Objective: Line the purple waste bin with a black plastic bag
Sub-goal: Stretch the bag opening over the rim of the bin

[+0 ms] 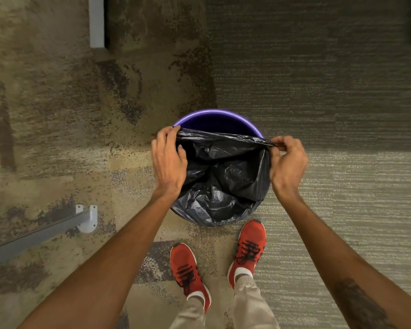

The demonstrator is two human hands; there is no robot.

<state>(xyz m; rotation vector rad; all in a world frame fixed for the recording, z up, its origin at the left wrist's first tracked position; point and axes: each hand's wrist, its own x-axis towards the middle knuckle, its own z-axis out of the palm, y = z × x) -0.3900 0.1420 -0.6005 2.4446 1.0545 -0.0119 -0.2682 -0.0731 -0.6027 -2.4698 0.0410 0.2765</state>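
A round purple waste bin point(215, 114) stands on the carpet in front of my feet, seen from above. A black plastic bag point(223, 179) hangs inside it and folds over the near rim. The far rim is bare purple. My left hand point(169, 160) grips the bag's edge at the bin's left side. My right hand point(286, 160) pinches the bag's edge at the right side. Between the two hands the bag's far edge is stretched taut across the opening.
Patterned brown and grey carpet point(330, 103) surrounds the bin. A grey metal furniture leg with a white foot point(88, 220) lies at the left. Another grey leg point(96, 22) stands at the top left. My red shoes point(248, 248) are just behind the bin.
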